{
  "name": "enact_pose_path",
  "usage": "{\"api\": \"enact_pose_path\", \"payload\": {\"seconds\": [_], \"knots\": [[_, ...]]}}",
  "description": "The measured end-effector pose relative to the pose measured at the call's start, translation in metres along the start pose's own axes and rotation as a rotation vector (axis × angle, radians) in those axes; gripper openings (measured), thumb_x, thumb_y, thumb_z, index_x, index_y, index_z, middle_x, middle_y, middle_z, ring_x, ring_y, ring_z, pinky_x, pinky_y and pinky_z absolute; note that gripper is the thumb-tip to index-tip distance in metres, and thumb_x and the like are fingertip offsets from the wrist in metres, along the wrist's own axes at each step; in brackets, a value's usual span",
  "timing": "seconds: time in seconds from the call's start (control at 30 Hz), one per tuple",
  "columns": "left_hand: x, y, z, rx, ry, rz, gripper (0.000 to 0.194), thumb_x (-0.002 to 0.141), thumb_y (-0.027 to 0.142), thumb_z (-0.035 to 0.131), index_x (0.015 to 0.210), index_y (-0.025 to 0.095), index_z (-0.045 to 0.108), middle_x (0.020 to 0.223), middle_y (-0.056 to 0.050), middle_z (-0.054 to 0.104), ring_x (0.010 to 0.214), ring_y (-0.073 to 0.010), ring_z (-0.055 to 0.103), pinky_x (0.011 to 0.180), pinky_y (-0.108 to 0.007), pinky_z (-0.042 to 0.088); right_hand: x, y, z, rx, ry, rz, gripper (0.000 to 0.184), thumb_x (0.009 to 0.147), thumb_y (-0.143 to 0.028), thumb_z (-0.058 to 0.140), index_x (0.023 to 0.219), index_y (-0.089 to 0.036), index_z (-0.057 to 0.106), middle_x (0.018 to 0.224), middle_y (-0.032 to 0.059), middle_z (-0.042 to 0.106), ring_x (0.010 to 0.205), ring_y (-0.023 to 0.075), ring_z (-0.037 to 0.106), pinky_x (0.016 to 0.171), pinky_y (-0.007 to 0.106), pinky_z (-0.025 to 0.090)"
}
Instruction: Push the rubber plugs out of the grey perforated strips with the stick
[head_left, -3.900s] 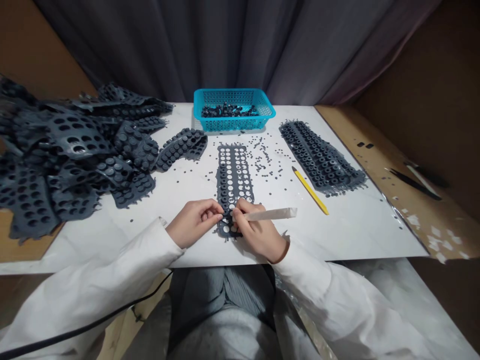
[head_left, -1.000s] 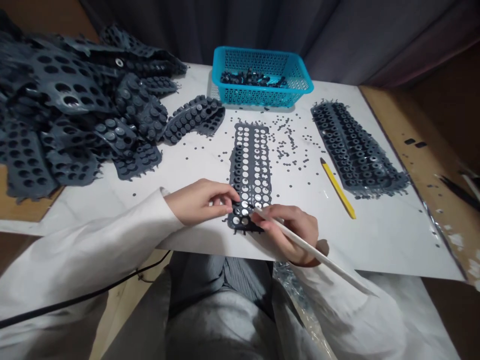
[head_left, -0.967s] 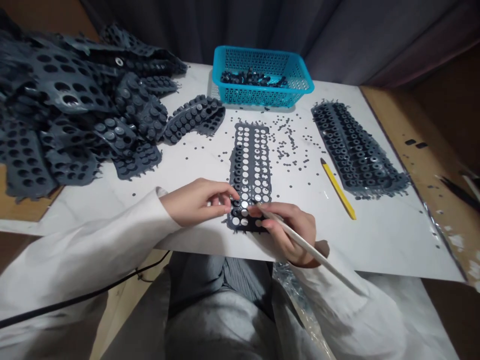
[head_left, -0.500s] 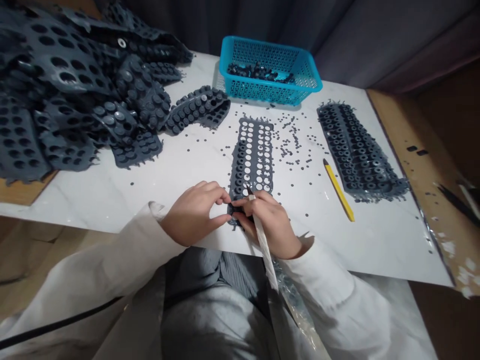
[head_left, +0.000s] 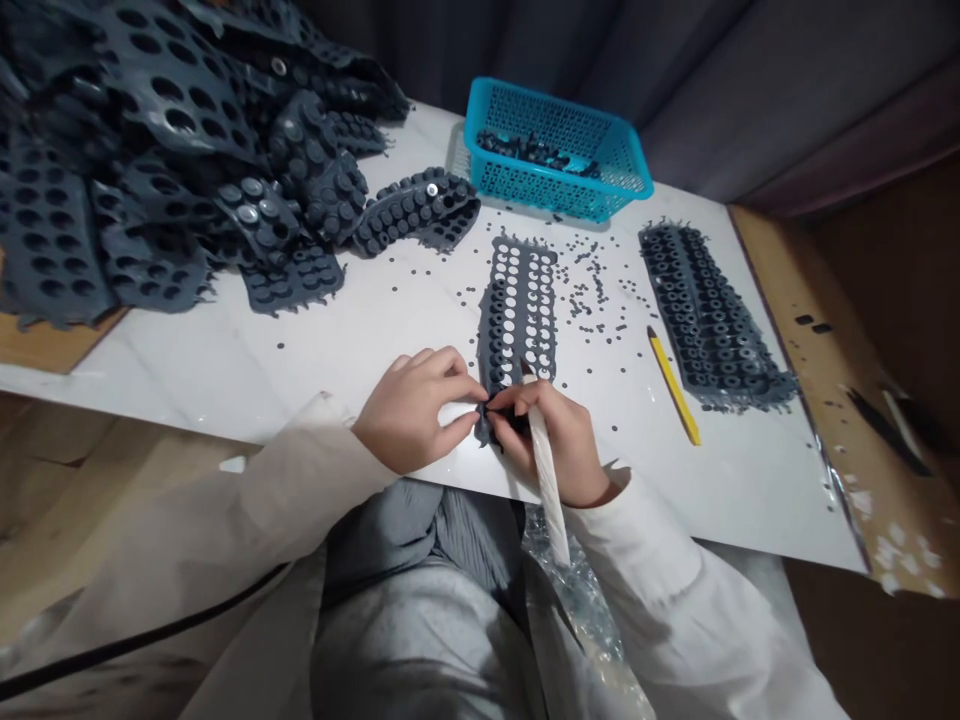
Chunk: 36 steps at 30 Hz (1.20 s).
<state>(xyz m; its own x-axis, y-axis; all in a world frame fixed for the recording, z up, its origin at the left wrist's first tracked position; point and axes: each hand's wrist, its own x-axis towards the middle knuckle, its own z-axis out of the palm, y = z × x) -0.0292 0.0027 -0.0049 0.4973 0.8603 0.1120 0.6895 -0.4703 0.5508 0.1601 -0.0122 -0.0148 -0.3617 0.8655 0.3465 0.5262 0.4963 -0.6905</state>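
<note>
You have one perforated sheet [head_left: 523,300], holes mostly open, nine-o'clock rings [head_left: 496,337] apparently left in; left hand [head_left: 405,412] pinching its six-o'clock end; right hand [head_left: 574,450] gripping white-wrapped tool [head_left: 549,487].

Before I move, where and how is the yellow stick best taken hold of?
Probably at the middle of the yellow stick, pinched across its narrow body from above and the near side: it lies flat on the white tabletop, its dark tip points away, and the studded sheet lies close on its right.
</note>
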Motion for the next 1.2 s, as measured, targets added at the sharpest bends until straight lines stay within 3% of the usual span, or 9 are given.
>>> {"api": "enact_pose_path", "payload": {"seconds": [0.13,0.27,0.47,0.63,1.2], "knots": [[-0.003,-0.002,-0.002,0.196,0.006,0.105,0.023,0.083,0.034,0.051,0.102,0.030,0.064,0.094,-0.004,0.055,0.086,-0.0202,0.050,0.073,-0.034,0.036,-0.001,-0.001,-0.002,0.011,-0.003,0.026,0.026,0.074,-0.012,0.061,0.078,-0.023,0.038,0.081,0.0003,0.066,0.071,0.0138,0.062,0.066,0.026,0.048],[-0.005,0.002,-0.008,0.352,-0.036,0.167,0.028,0.085,0.034,0.048,0.109,0.026,0.061,0.094,-0.007,0.056,0.087,-0.0236,0.049,0.069,-0.035,0.034,-0.002,-0.001,-0.004,0.021,0.018,0.053,0.027,0.072,-0.012,0.062,0.078,-0.023,0.039,0.079,-0.0004,0.066,0.067,0.0125,0.061,0.063,0.025,0.047],[0.005,0.009,-0.008,-0.057,-0.102,-0.013,0.029,0.082,0.046,0.052,0.083,0.020,0.064,0.088,-0.003,0.061,0.085,-0.0178,0.053,0.077,-0.033,0.035,-0.001,-0.002,-0.004,0.148,0.071,0.098,0.029,0.073,-0.012,0.063,0.077,-0.024,0.037,0.080,0.0002,0.067,0.068,0.0125,0.062,0.061,0.025,0.048],[0.013,0.011,-0.004,-0.185,-0.135,-0.142,0.020,0.083,0.033,0.053,0.070,0.021,0.063,0.076,0.002,0.064,0.082,-0.0157,0.054,0.079,-0.033,0.032,0.000,-0.001,-0.003,0.224,0.103,0.145,0.030,0.073,-0.011,0.064,0.077,-0.023,0.037,0.081,0.0013,0.067,0.071,0.0132,0.063,0.065,0.026,0.049],[0.013,0.015,-0.005,-0.165,-0.093,-0.192,0.020,0.077,0.019,0.049,0.059,0.018,0.056,0.067,0.002,0.060,0.075,-0.0143,0.052,0.076,-0.031,0.037,0.000,0.000,-0.006,0.214,0.037,0.127,0.024,0.076,-0.012,0.057,0.079,-0.023,0.036,0.077,-0.0002,0.062,0.066,0.0110,0.057,0.061,0.023,0.046]]}}
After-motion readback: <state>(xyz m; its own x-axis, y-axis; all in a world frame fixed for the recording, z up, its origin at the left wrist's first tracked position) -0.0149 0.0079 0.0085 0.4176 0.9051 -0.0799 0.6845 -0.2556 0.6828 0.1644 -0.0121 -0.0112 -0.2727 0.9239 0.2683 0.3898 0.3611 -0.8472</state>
